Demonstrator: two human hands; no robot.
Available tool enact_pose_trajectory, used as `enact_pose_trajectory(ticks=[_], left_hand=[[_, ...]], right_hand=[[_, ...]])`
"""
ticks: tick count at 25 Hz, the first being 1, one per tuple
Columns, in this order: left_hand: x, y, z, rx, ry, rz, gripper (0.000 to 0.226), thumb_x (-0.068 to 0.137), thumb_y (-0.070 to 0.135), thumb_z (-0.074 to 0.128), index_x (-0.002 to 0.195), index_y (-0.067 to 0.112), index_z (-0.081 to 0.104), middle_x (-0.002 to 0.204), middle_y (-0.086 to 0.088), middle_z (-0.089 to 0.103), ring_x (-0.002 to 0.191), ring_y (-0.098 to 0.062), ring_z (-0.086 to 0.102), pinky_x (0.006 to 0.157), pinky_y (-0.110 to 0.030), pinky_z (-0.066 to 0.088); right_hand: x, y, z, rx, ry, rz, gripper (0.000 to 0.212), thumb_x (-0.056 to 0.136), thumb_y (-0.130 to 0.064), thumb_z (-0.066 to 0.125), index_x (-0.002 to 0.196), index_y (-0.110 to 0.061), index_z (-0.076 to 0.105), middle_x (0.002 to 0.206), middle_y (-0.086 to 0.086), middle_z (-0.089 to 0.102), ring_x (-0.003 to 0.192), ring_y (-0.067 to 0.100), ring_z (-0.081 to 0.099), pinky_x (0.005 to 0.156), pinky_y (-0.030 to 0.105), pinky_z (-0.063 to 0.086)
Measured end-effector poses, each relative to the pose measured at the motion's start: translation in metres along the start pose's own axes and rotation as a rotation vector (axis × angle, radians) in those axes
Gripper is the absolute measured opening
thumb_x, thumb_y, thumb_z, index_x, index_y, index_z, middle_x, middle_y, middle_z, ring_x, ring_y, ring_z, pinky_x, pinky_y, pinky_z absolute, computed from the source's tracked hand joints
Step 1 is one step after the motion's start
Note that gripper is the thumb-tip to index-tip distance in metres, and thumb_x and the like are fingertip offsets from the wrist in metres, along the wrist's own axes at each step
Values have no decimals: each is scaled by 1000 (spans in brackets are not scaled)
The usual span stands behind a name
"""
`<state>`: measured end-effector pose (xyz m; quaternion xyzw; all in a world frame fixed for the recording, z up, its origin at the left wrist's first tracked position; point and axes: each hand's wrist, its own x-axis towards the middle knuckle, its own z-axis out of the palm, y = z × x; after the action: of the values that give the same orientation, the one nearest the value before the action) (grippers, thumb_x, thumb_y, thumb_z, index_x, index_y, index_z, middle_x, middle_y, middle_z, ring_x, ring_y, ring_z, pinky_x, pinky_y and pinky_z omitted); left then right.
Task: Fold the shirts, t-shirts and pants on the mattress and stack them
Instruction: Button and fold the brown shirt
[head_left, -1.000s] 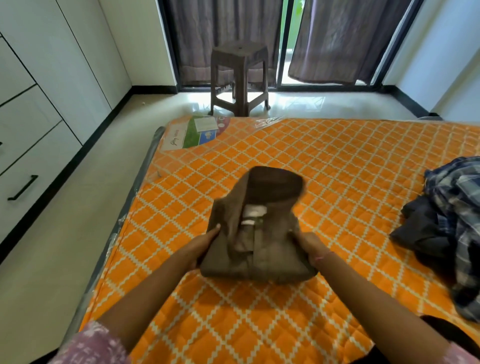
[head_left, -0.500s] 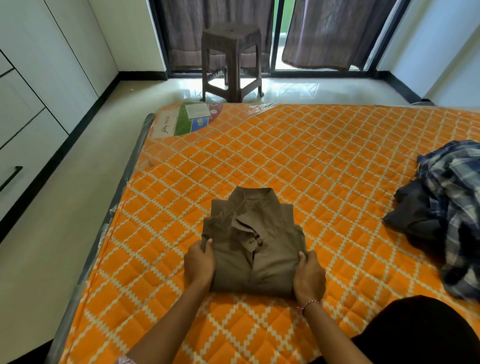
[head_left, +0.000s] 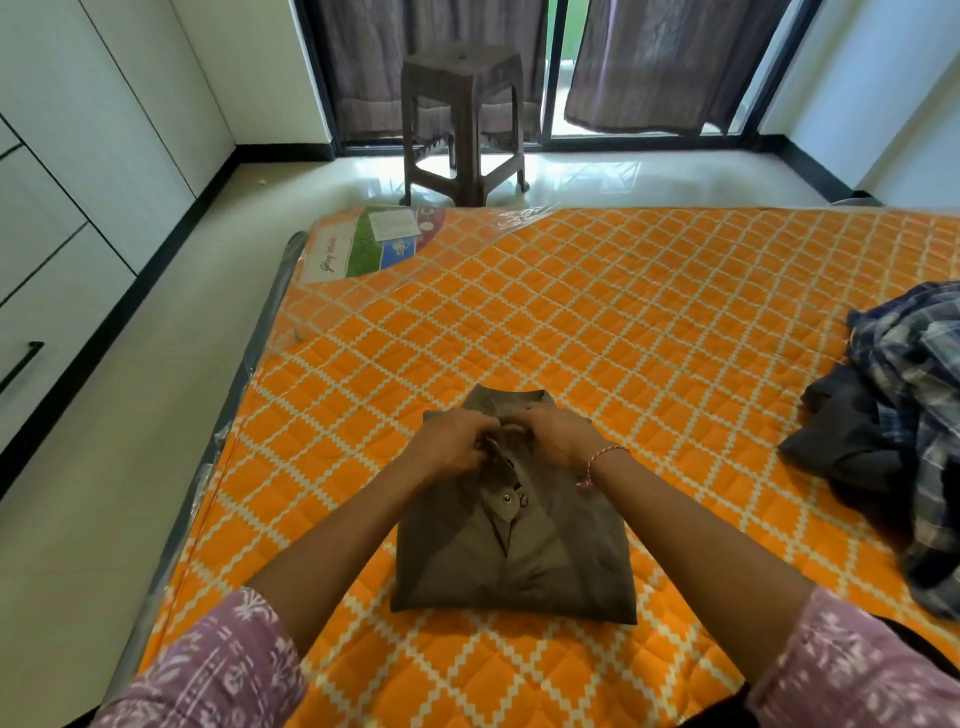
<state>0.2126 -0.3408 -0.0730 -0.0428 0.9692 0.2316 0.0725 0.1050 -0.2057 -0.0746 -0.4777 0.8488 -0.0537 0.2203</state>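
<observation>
A folded brown button-up shirt (head_left: 511, 525) lies front-up as a compact rectangle near the front-left part of the orange quilted mattress (head_left: 597, 312), its placket centred and its collar (head_left: 511, 401) at the far edge. The left hand (head_left: 451, 447) and right hand (head_left: 560, 435) meet at the neckline, the grip of each closed on collar cloth with curled fingers, apparently to square the collar so the fold presents neatly. Well apart, at the mattress's right side, a heap of unfolded garments waits: a blue plaid shirt (head_left: 919, 395) lying over dark clothing (head_left: 847, 441). No stack exists yet; this shirt would likely form its base. A brown plastic stool (head_left: 465, 119) stands on the floor beyond.
</observation>
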Motion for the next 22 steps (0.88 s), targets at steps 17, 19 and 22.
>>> enact_pose_trajectory(ticks=[17,19,22], left_hand=[[62,19,5,-963,-237,-505,41,99,39,43,100,3,64,80,-7,59,68,-16,59,51,-26,49],[50,1,5,-1359,-224,-652,65,92,64,33,102,8,64,89,-11,63,81,-23,60,59,-32,54],[34,-11,8,-847,-87,-527,23,91,29,61,101,9,60,99,-12,61,82,-19,61,58,-29,56]], right_hand=[[-6,32,-7,513,283,82,16,79,1,59,70,-10,51,71,9,50,68,21,44,62,29,32],[7,25,9,351,273,151,8,80,-4,60,78,-11,55,82,10,56,77,26,51,65,34,37],[5,6,32,179,394,282,36,92,-21,51,128,-15,51,136,10,44,121,29,44,91,40,41]])
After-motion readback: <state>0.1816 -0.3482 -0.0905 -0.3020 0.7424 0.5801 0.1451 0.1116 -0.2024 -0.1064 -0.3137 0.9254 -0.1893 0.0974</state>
